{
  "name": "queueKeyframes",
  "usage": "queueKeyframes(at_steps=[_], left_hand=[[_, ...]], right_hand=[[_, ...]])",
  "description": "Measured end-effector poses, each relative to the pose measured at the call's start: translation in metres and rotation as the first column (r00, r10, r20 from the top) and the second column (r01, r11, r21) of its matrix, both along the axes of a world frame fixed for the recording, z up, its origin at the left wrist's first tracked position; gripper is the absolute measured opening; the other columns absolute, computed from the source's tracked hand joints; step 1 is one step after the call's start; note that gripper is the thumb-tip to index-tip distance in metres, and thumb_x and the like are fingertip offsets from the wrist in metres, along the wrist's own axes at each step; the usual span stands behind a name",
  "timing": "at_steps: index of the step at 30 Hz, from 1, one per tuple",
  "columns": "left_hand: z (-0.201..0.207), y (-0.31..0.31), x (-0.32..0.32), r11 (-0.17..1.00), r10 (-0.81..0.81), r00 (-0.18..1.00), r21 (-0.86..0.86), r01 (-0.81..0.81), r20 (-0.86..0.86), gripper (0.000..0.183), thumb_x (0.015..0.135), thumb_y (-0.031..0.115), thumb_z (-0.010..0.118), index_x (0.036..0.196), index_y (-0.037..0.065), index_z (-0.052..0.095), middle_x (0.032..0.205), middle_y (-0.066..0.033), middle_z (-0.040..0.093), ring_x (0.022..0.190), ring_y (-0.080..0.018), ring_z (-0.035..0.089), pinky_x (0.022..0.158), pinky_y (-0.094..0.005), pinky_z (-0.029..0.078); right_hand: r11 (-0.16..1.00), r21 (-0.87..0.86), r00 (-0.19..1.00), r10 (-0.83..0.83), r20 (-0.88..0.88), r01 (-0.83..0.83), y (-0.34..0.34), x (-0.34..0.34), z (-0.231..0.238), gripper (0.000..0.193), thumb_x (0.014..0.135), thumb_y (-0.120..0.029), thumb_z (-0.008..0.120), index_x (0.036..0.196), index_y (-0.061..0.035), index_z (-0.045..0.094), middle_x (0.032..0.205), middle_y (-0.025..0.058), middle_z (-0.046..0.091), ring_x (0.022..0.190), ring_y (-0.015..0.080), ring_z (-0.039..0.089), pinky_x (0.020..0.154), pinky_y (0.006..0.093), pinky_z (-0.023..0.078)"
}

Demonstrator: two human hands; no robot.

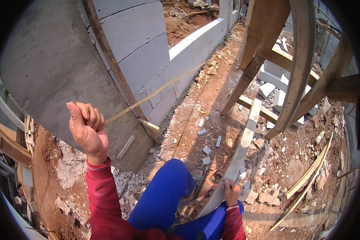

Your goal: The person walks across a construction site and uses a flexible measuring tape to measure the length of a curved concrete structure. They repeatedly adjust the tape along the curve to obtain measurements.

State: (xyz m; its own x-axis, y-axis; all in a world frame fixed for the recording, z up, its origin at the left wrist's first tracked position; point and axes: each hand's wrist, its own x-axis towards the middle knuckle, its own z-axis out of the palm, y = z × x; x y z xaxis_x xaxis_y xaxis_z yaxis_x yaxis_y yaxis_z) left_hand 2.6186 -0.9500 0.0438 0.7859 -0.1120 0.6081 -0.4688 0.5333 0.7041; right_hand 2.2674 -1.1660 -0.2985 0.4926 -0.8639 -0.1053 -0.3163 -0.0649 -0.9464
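My left hand (89, 130) is raised at the left, closed, with the thumb up. A long flat yellow tape (160, 90), which looks like a measuring tape, comes out of it and stretches away along the block wall; what end of it sits in my fingers is hidden. Low at the right, my right hand (231, 192) is wrapped round the edge of a long grey-stained wooden board (241, 150), which leans up from my lap to a timber frame. Beside my foot lies an orange-framed tool (215, 178), its kind unclear.
A plastered wall panel (68, 72) with a wooden batten (108, 60) stands close at left, joining the pale block wall (196, 48). Wooden trestle legs (264, 40) rise at right. Broken white blocks (272, 78) and thin wood strips (308, 180) lie on rubble.
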Motion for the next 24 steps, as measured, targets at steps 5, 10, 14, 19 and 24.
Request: queueKeyframes(at_steps=[5, 10, 14, 19, 24], left_hand=[[0.023, 0.027, 0.003, 0.994, 0.104, 0.994, -0.042, -0.105, -0.028, 0.048, 0.108, 0.045, 0.041, 0.073, 0.013, 0.037, 0.059, 0.005, 0.027, 0.05, -0.0059, 0.019, 0.045, -0.0254, 0.018], [0.045, 0.046, 0.021, 0.989, 0.145, 0.989, -0.031, -0.144, 0.035, 0.044, 0.106, 0.041, 0.042, 0.072, 0.013, 0.037, 0.058, 0.0046, 0.027, 0.05, -0.0062, 0.02, 0.045, -0.0256, 0.018], [0.058, 0.059, 0.056, 0.977, 0.215, 0.967, -0.035, -0.212, 0.137, 0.046, 0.105, 0.041, 0.039, 0.069, 0.013, 0.036, 0.058, 0.0041, 0.027, 0.05, -0.0066, 0.02, 0.046, -0.0254, 0.017], [0.075, 0.06, 0.105, 0.901, 0.432, 0.851, -0.091, -0.425, 0.3, 0.048, 0.104, 0.041, 0.047, 0.066, 0.012, 0.036, 0.06, 0.0046, 0.03, 0.052, -0.0057, 0.022, 0.048, -0.0254, 0.017], [0.08, 0.065, 0.15, 0.803, 0.508, 0.644, -0.044, -0.595, 0.572, 0.048, 0.102, 0.038, 0.052, 0.065, 0.012, 0.036, 0.063, 0.0058, 0.029, 0.056, -0.005, 0.025, 0.051, -0.0262, 0.019]], right_hand=[[1.0, -0.023, 0.999, 0.015, -0.034, -0.015, 0.001, 0.0, -0.005, 0.027, 0.098, -0.024, 0.061, 0.098, -0.0001, 0.074, 0.065, 0.0014, 0.061, 0.06, 0.0085, 0.055, 0.057, 0.0268, 0.045], [1.0, 0.004, 1.0, 0.001, -0.025, -0.001, -0.001, 0.0, -0.01, 0.028, 0.097, -0.026, 0.062, 0.096, -0.0003, 0.074, 0.064, 0.001, 0.061, 0.059, 0.0091, 0.054, 0.056, 0.0278, 0.044], [0.998, -0.054, 0.996, 0.04, -0.078, -0.045, 0.001, 0.008, 0.0, 0.03, 0.097, -0.027, 0.062, 0.093, 0.0001, 0.073, 0.062, 0.0005, 0.058, 0.057, 0.0095, 0.053, 0.055, 0.0288, 0.043], [0.983, -0.164, 0.99, 0.057, -0.131, -0.078, -0.004, 0.01, -0.006, 0.029, 0.098, -0.025, 0.06, 0.091, -0.0004, 0.073, 0.061, -0.0024, 0.056, 0.057, 0.0065, 0.05, 0.053, 0.0263, 0.039], [0.995, -0.063, 0.992, 0.073, -0.106, -0.08, -0.003, 0.015, -0.012, 0.029, 0.098, -0.024, 0.06, 0.089, -0.0001, 0.072, 0.06, -0.0024, 0.055, 0.055, 0.0057, 0.047, 0.051, 0.0264, 0.036]])
